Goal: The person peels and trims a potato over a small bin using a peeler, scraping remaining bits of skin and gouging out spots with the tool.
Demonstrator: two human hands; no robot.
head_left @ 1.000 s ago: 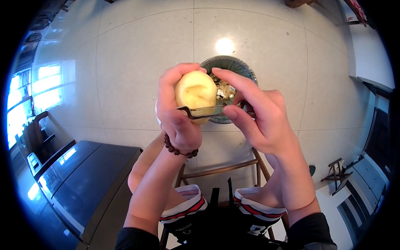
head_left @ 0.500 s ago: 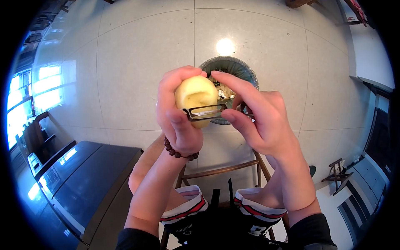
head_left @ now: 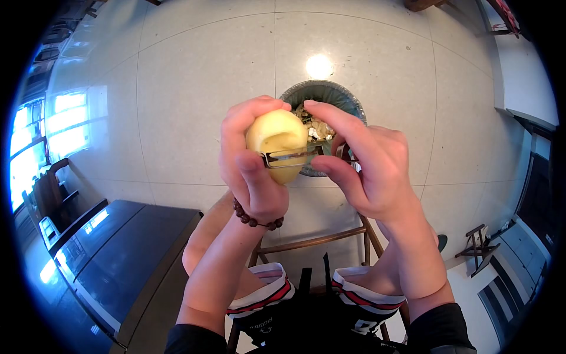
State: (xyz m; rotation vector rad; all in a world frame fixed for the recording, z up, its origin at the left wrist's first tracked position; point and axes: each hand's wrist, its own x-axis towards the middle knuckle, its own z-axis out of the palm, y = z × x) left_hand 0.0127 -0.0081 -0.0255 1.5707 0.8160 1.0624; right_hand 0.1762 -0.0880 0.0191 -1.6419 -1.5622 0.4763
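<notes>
A peeled, pale yellow potato [head_left: 276, 131] rests in my left hand [head_left: 250, 171], whose fingers wrap round its far and left sides. A dark beaded bracelet circles that wrist. My right hand [head_left: 374, 168] is closed on a metal peeler [head_left: 290, 158], its thumb and bent fingers round the handle, which they partly hide. The peeler's head lies across the lower part of the potato, over its near face. Behind and below both hands, a round bin [head_left: 348, 97] with a dark liner holds scraps and peelings.
A wooden stool [head_left: 312, 241] stands between the person's knees. At the left is a dark glossy table [head_left: 130, 242] with a wooden chair [head_left: 50, 189] beyond it. A small folding stool [head_left: 479, 249] is at the right on the tiled floor [head_left: 206, 59].
The peeler's head has tilted, so its frame looks narrower against the potato. Both hands have shifted only slightly, and their grips look the same.
</notes>
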